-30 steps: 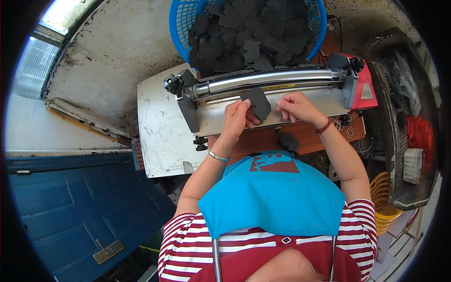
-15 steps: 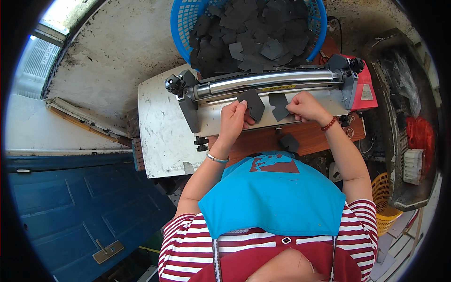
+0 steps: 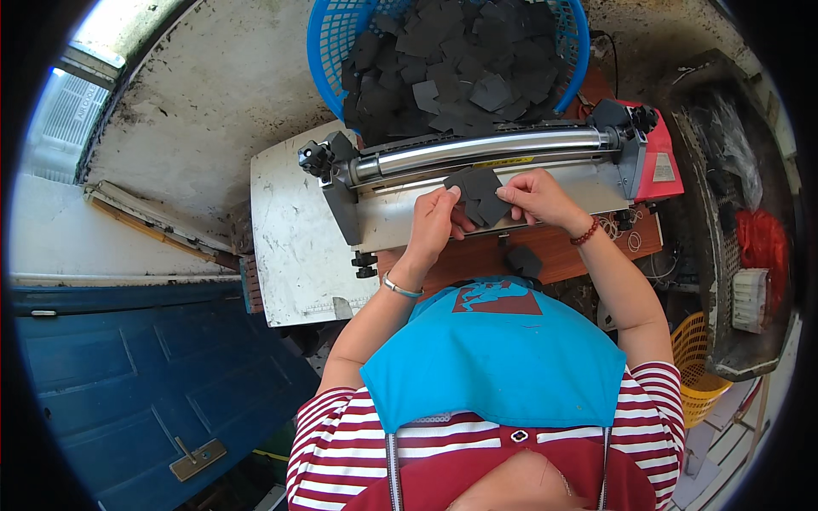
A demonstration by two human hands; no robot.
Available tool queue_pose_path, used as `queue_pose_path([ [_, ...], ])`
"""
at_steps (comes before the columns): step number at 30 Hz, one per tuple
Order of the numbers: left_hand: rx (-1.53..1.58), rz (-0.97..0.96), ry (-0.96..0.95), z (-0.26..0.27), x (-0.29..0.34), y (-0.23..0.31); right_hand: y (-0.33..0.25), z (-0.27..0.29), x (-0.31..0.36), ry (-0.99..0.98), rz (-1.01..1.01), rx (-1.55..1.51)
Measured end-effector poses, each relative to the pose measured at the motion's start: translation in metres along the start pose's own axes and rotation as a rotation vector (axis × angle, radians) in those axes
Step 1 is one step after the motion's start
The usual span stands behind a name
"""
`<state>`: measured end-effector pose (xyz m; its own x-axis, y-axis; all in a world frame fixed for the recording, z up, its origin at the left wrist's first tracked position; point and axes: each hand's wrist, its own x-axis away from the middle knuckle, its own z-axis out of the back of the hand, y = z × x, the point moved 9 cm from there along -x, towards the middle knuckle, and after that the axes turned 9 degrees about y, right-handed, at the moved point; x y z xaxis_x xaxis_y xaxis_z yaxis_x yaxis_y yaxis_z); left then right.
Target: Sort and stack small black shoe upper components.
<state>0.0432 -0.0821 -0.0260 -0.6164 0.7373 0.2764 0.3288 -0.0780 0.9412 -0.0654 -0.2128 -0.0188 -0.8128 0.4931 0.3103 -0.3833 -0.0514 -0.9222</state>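
The machine (image 3: 490, 152) dwarfs everything here; its roller (image 3: 554, 142) might nip fingers if it turned and they strayed close. Behind the machine sits a blue basket (image 3: 317, 72). Over the machine's near edge, the hands angle toward each other: left hand (image 3: 434, 220) and right hand (image 3: 544, 198) pinch opposite sides of overlapping black pieces (image 3: 484, 187), which a loosened thumb could drop.

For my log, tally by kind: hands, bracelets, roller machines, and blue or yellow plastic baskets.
Hands: 2 (left hand, right hand)
Bracelets: 2 (silvery bangle, red beaded bracelet)
Roller machine: 1
Baskets: 2 (blue basket, yellow basket)
Total: 7
The black pieces held overlap, so uncounted.
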Motion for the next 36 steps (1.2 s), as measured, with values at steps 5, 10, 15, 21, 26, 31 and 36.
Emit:
queue_pose_path([
  [5, -0.031, -0.02, 0.011, 0.014, -0.005, 0.0, 0.012, 0.019, -0.003, 0.065, -0.103, 0.238],
  [10, -0.053, 0.007, 0.017, 0.007, -0.005, -0.002, 0.004, 0.033, -0.022, 0.28, -0.039, 0.208],
  [15, -0.014, 0.025, 0.007, -0.001, -0.004, -0.003, 0.002, 0.0, -0.009, 0.074, -0.013, 0.094],
  [21, -0.023, 0.036, -0.035, -0.003, 0.003, -0.004, 0.018, -0.002, -0.003, -0.06, -0.113, 0.083],
  [26, -0.147, 0.028, -0.156, -0.012, 0.015, -0.006, 0.011, 0.025, -0.013, 0.194, -0.094, 0.296],
  [31, -0.302, 0.158, -0.415, -0.038, 0.038, -0.039, 0.011, 0.034, 0.009, 0.324, 0.084, 0.276],
  [36, -0.583, 0.108, -0.654, -0.054, 0.05, -0.118, 0.063, 0.027, 0.072, 0.329, 0.128, 0.078],
])
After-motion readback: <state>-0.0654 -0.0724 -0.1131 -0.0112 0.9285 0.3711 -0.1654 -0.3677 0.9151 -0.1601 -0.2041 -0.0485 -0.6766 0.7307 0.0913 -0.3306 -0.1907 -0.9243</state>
